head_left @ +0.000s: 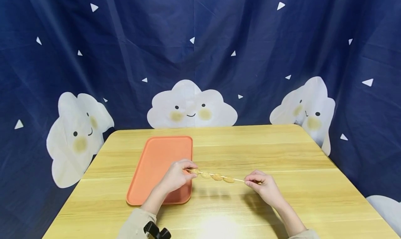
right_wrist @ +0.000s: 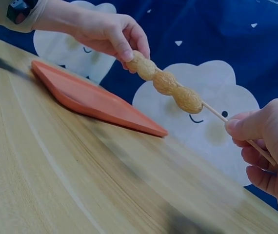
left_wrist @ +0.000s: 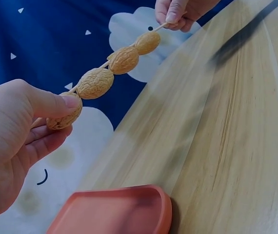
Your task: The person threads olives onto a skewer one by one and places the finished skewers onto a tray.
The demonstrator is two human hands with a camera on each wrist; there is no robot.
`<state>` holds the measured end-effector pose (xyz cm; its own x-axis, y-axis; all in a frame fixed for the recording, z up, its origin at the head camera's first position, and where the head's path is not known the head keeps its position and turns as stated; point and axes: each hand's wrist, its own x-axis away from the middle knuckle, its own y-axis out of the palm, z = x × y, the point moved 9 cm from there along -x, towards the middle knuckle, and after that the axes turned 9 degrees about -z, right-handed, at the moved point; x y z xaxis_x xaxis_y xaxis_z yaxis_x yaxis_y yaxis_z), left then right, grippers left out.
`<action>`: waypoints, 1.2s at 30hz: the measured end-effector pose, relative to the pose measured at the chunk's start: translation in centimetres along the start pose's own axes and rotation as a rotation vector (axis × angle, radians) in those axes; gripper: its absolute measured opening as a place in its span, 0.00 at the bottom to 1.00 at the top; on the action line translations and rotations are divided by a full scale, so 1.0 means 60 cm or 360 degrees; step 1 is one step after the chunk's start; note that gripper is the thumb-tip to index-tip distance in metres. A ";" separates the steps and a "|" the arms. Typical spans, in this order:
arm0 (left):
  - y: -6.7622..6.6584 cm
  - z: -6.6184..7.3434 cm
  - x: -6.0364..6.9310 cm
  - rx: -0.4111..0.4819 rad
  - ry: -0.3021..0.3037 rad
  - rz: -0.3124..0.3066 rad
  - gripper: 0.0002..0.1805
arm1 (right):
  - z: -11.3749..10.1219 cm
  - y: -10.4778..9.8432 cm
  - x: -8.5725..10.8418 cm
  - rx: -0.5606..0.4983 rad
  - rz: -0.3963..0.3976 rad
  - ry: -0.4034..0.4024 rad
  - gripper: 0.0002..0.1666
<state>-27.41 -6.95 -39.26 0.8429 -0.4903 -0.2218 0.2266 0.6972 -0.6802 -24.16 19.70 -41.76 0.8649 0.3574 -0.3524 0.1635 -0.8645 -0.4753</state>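
A thin wooden skewer (head_left: 239, 180) runs through several tan, wrinkled oval food pieces (left_wrist: 95, 83) strung in a row. It is held above the table, spanning the gap between both hands. My left hand (head_left: 175, 178) pinches the endmost piece between thumb and fingers, over the right edge of the orange tray. On the other end, my right hand (head_left: 263, 187) grips the bare stick, its thumb (right_wrist: 239, 127) pressed against it. A stretch of bare stick shows between the right fingers and the nearest piece. What the food is, I cannot tell for sure.
The orange rectangular tray (head_left: 166, 152) with a low rim lies left of centre on the wood-grain table (head_left: 250, 148). A dark blue curtain (head_left: 213, 33) with white clouds and triangles hangs behind and at both sides.
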 end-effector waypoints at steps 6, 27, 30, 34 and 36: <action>-0.003 0.000 0.001 -0.0001 -0.0002 -0.0002 0.12 | -0.003 0.006 -0.001 -0.0028 -0.0054 0.0037 0.03; -0.018 -0.023 0.009 0.0069 -0.0070 -0.0005 0.13 | 0.006 0.047 -0.002 -0.0054 -0.0413 0.0239 0.09; -0.022 -0.025 0.011 0.0113 -0.0048 -0.0013 0.13 | -0.003 0.059 -0.001 -0.0026 -0.0528 0.0214 0.07; -0.029 -0.031 0.011 0.0207 -0.0022 -0.0027 0.13 | -0.023 0.080 -0.001 -0.0019 -0.0657 0.0122 0.04; -0.036 -0.034 0.012 0.0235 -0.0015 -0.0020 0.13 | -0.033 0.088 -0.003 -0.0017 -0.0639 0.0080 0.03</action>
<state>-28.31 -9.86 -39.36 0.8441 -0.4947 -0.2068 0.3056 0.7608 -0.5725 -22.54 14.36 -42.63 0.7536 0.6497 -0.1004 0.4976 -0.6635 -0.5587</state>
